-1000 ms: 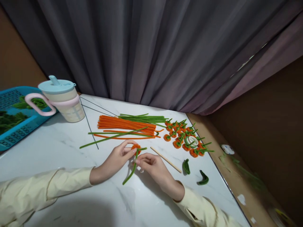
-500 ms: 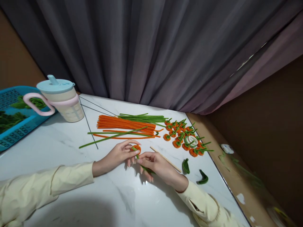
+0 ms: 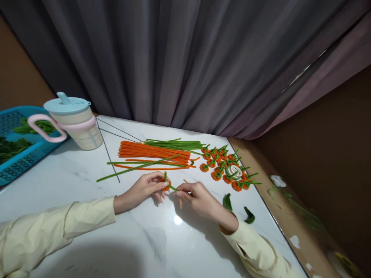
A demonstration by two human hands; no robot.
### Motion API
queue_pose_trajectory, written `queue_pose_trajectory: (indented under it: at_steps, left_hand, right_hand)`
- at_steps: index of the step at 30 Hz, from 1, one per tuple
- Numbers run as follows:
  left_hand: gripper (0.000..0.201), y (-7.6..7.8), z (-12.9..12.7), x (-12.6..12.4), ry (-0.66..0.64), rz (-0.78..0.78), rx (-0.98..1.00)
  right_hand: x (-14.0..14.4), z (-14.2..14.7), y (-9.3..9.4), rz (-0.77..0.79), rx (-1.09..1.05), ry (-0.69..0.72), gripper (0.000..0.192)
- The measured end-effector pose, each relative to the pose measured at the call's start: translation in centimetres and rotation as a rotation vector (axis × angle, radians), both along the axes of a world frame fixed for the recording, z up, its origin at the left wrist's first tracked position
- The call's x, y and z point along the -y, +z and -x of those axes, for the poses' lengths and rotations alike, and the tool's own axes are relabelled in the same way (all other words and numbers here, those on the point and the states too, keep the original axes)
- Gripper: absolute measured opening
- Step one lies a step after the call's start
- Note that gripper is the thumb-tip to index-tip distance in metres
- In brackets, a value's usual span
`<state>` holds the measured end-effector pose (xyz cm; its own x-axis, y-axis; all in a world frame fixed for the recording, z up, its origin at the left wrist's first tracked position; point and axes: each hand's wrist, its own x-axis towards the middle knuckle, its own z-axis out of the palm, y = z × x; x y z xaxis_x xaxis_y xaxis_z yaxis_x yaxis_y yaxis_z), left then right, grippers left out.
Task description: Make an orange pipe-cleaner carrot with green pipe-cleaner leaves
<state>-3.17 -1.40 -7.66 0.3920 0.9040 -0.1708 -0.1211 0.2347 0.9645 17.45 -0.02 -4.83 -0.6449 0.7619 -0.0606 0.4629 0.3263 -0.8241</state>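
Note:
My left hand (image 3: 149, 188) pinches a small orange pipe-cleaner pumpkin (image 3: 165, 186), partly hidden by the fingers. One short green end stands up from its top. A green pipe cleaner (image 3: 173, 187) runs from the pumpkin to my right hand (image 3: 197, 197), whose thumb and forefinger are closed on it. Behind my hands lie a bundle of orange pipe cleaners (image 3: 153, 151) and a bundle of green pipe cleaners (image 3: 179, 145). Several finished-looking orange pumpkins with green stems (image 3: 216, 175) are grouped to the right. A thin wooden stick (image 3: 186, 180) is mostly covered by my right hand.
Two dark green curled pieces (image 3: 227, 201) lie by my right wrist. A roll of tape (image 3: 236, 172) sits among the pumpkins. At left stand a lidded cup with pink handle (image 3: 84, 133) and a blue basket (image 3: 26, 164) with greenery. A grey curtain (image 3: 162, 61) hangs behind the table.
My right hand has moved slightly right and away from my left, drawing the green pipe cleaner out sideways. A green end now points up from the pumpkin. The wooden stick is more covered.

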Motion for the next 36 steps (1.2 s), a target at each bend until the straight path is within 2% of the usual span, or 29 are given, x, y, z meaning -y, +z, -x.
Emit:
queue_pose_trajectory:
  at_steps: [4, 6, 12, 17, 21, 27, 31, 33, 36]
  left_hand:
    - [0.037, 0.1, 0.5, -0.7, -0.091, 0.257, 0.284]
    - [0.036, 0.1, 0.7, -1.0, -0.131, 0.347, 0.337]
    - [0.030, -0.1, 0.5, -0.4, -0.253, 0.304, 0.161]
    - [0.020, 0.0, 0.4, -0.4, -0.376, 0.382, 0.168]
    - [0.018, -0.6, 0.2, -0.5, -0.387, 0.501, 0.270]
    - [0.031, -1.5, 0.4, -0.3, -0.365, 0.704, 0.614]
    - [0.038, -1.3, 0.8, -0.5, -0.349, 0.614, 0.682]
    - [0.045, -1.0, 0.8, -0.5, -0.359, 0.497, 0.608]
    - [0.038, -0.3, 0.3, -0.2, -0.331, 0.312, 0.385]
  right_hand:
    - [-0.5, -0.7, 0.7, -0.107, 0.064, 0.088, 0.025]
    - [-0.7, -1.1, 1.0, -0.136, 0.085, 0.117, 0.022]
    - [-0.9, -1.5, 1.2, -0.188, 0.133, 0.180, 0.021]
    - [-1.1, -1.7, 1.0, -0.252, 0.136, 0.214, 0.021]
    - [-1.3, -2.0, 0.5, -0.324, 0.192, 0.226, 0.021]
    - [-1.5, -2.0, 0.3, -0.418, 0.191, 0.186, 0.023]
    - [-1.7, -2.1, 0.3, -0.492, 0.166, 0.142, 0.020]
    - [-1.7, -2.1, 0.3, -0.522, 0.161, 0.154, 0.019]
    - [-1.7, -1.9, 0.2, -0.557, 0.176, 0.204, 0.020]
